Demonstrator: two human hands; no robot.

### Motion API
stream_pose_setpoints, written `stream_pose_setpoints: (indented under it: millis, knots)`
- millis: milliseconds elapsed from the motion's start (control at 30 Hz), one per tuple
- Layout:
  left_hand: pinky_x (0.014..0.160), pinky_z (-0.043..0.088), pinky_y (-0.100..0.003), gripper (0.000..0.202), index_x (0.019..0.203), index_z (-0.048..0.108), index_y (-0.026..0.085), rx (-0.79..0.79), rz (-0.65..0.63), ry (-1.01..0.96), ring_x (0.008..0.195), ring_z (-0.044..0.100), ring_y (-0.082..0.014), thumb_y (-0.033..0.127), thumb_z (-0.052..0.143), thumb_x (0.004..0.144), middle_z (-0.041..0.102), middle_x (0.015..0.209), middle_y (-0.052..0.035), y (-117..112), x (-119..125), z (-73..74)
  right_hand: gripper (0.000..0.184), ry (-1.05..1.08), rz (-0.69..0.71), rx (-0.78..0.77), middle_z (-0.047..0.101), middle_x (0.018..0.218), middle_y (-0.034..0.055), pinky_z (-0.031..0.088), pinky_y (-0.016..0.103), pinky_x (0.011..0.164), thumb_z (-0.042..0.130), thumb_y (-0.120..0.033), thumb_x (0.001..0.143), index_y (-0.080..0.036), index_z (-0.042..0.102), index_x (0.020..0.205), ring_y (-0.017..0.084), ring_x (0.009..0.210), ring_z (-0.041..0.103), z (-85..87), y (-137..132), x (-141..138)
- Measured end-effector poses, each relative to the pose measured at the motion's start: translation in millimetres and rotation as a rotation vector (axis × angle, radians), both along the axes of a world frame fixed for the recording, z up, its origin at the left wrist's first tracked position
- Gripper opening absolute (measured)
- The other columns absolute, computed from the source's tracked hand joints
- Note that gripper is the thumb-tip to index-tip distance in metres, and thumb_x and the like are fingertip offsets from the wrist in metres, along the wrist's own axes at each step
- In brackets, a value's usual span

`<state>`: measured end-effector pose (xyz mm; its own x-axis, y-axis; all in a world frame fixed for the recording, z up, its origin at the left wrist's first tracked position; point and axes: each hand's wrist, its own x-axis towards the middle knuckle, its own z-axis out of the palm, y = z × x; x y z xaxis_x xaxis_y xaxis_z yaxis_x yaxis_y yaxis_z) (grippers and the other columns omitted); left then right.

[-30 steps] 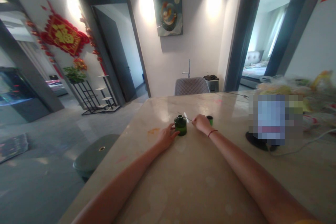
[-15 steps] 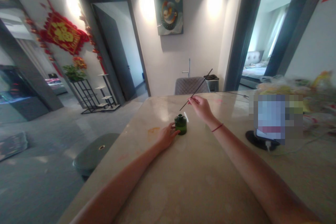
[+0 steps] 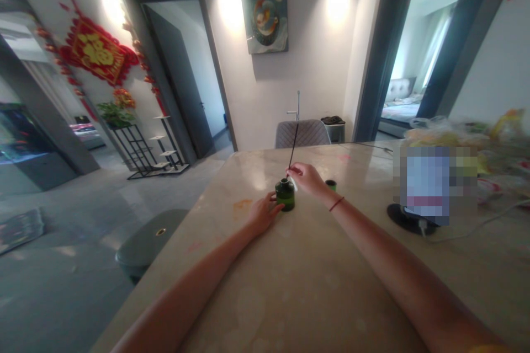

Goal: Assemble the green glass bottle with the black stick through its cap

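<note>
A small dark-green glass bottle (image 3: 285, 197) stands upright on the table. My left hand (image 3: 264, 215) is closed around its lower left side, thumb in front and fingers behind. Between the thumb and fingertips of my right hand (image 3: 305, 176) is a thin black stick (image 3: 293, 146), nearly upright with a slight lean to the right. Its lower end is at the bottle's open mouth; I cannot tell whether it is inside. Just past my right wrist sits a small green cylindrical piece (image 3: 330, 183), dark on top. A short white strip (image 3: 292, 184) lies behind the bottle, partly hidden by my right hand.
The beige table (image 3: 265, 287) has a black round stand (image 3: 408, 219) with a blurred-out screen and a white cable at right. Plastic bags (image 3: 434, 131) are heaped behind it. A quilted chair (image 3: 304, 135) stands at the far edge, a green stool (image 3: 151, 242) at left.
My right hand has moved left and down, bringing the stick's lower end to the bottle mouth and the stick more upright. The green piece behind my wrist has come into view.
</note>
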<state>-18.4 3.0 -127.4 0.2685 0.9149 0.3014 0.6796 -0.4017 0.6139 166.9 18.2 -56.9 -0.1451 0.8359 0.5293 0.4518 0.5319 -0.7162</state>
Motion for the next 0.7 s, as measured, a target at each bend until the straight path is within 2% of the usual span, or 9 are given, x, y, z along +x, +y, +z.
stream_pose_setpoints:
  millis: [100,233,367,467,567,633,700]
  knots:
    - [0.090,0.041,-0.042,0.046,0.118,0.051,0.022,0.020,-0.017,0.005,0.102,0.059,-0.0270,0.042,0.058,0.077,0.067,0.106,-0.0085,1,-1,-0.7,0.014,-0.048,-0.029,-0.002,0.070,0.087,0.0076,0.047,0.028,0.076,0.053,-0.022,0.080,-0.016,0.065,0.083,0.017,0.081,0.063,-5.7,1,-3]
    - [0.090,0.042,-0.041,0.045,0.117,0.051,0.023,0.019,-0.008,0.009,0.101,0.060,-0.0266,0.039,0.059,0.076,0.067,0.105,-0.0078,0,0,-0.9,0.022,-0.090,-0.048,-0.002,0.068,0.097,0.0110,0.043,0.031,0.088,0.049,-0.026,0.083,-0.014,0.067,0.079,0.020,0.095,0.061,-10.1,2,-5]
    - [0.090,0.042,-0.042,0.046,0.119,0.049,0.020,0.021,-0.001,0.036,0.103,0.059,-0.0270,0.038,0.059,0.077,0.066,0.108,-0.0096,1,0,-2.3,0.026,-0.060,-0.051,-0.031,0.066,0.105,0.0116,0.040,0.031,0.094,0.047,-0.030,0.085,-0.014,0.068,0.083,0.021,0.104,0.058,-11.9,3,-6]
    - [0.091,0.043,-0.040,0.046,0.119,0.048,0.021,0.012,-0.004,0.062,0.104,0.059,-0.0253,0.038,0.058,0.078,0.065,0.109,-0.0087,2,0,-3.0,0.026,-0.019,-0.060,-0.042,0.068,0.099,0.0105,0.043,0.031,0.089,0.049,-0.033,0.084,-0.014,0.067,0.088,0.020,0.097,0.062,-12.9,6,-5]
    - [0.091,0.043,-0.040,0.045,0.120,0.047,0.021,0.002,0.000,0.091,0.104,0.059,-0.0244,0.038,0.056,0.079,0.065,0.111,-0.0079,1,1,-1.6,0.026,0.053,-0.060,-0.080,0.070,0.085,0.0091,0.048,0.029,0.076,0.053,-0.035,0.081,-0.014,0.067,0.084,0.019,0.080,0.064,-12.2,10,-2]
    - [0.091,0.043,-0.041,0.045,0.120,0.048,0.020,0.006,0.010,0.104,0.104,0.059,-0.0253,0.038,0.056,0.080,0.065,0.111,-0.0081,0,2,0.4,0.025,0.132,0.005,-0.132,0.069,0.080,0.0085,0.048,0.028,0.070,0.058,-0.036,0.076,-0.013,0.066,0.083,0.018,0.073,0.064,-10.2,12,2]
    - [0.091,0.043,-0.042,0.043,0.119,0.049,0.020,0.010,0.021,0.109,0.104,0.059,-0.0259,0.037,0.056,0.079,0.065,0.111,-0.0080,-2,3,2.4,0.026,0.219,0.117,-0.187,0.069,0.083,0.0075,0.048,0.027,0.072,0.062,-0.033,0.072,-0.013,0.065,0.088,0.016,0.076,0.064,-8.2,13,9]
